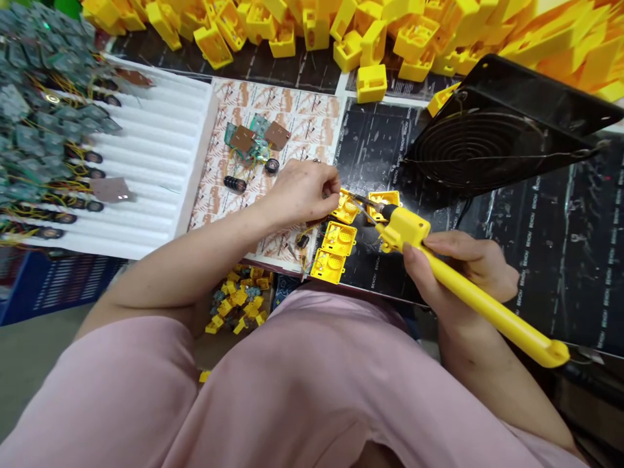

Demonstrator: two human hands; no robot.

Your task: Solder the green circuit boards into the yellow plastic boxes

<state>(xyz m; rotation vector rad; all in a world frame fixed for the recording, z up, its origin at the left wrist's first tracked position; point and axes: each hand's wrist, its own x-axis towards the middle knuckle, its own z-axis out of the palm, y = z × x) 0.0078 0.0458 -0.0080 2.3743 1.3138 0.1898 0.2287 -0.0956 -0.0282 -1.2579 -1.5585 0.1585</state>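
Head view: right hand (480, 259) is clasping a yellow soldering tool (482, 294), slanting far-left toward the yellow case (345, 211) beside the pinching left hand (305, 188).

This place is an electronics assembly workshop. On the workbench (370, 133), which has a black covering, very many yellow plastic housings (316, 29) are heaped along the far side. At the left, wired circuit boards (29, 97) lie in quantity on white ridged foam (160, 156). There are also a yellow-handled soldering iron (480, 294), a black fan (463, 153) and, lower down, a blue plastic crate (49, 286).
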